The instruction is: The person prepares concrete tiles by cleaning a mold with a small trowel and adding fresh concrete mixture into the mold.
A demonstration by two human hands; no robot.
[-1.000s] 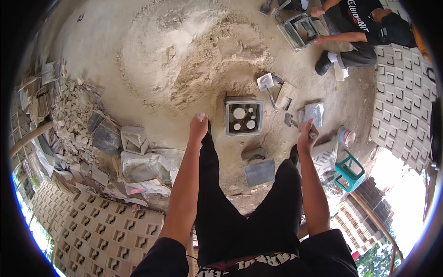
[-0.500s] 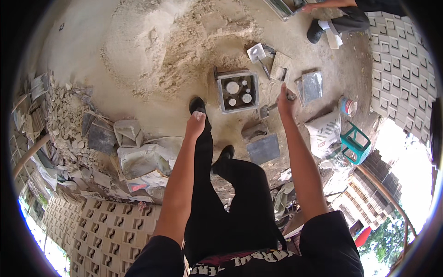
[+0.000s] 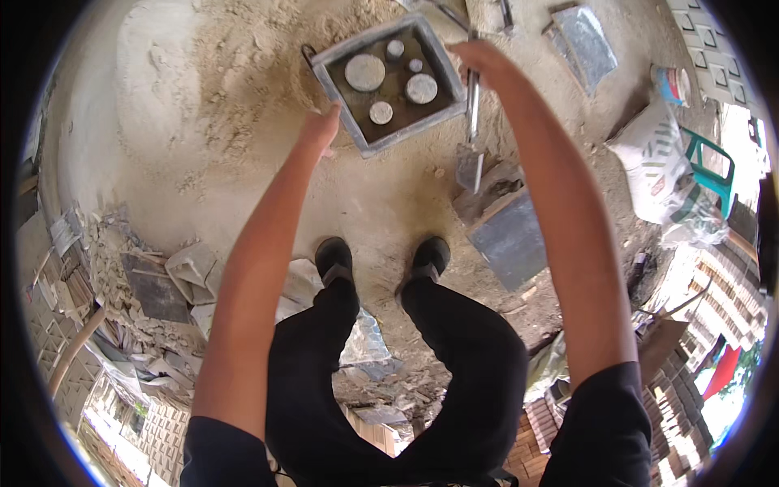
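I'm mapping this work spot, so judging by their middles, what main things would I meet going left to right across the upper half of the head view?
Bare left hand → square grey open-topped box → bare right hand → grey rectangular slab → round blue, red and white tub → green plastic stool.

The box [image 3: 415,128] before you looks like dull, matt grey metal, and its round discs [image 3: 365,73] have a pale, chalky face. Beside it, a slim bar [image 3: 473,112] gleams like smooth metal. Your trousers [image 3: 487,345] are matt black cloth; the ground [image 3: 381,199] under you is dusty and rough, the stool [image 3: 716,180] green plastic, the printed white sack [image 3: 645,158] creased.
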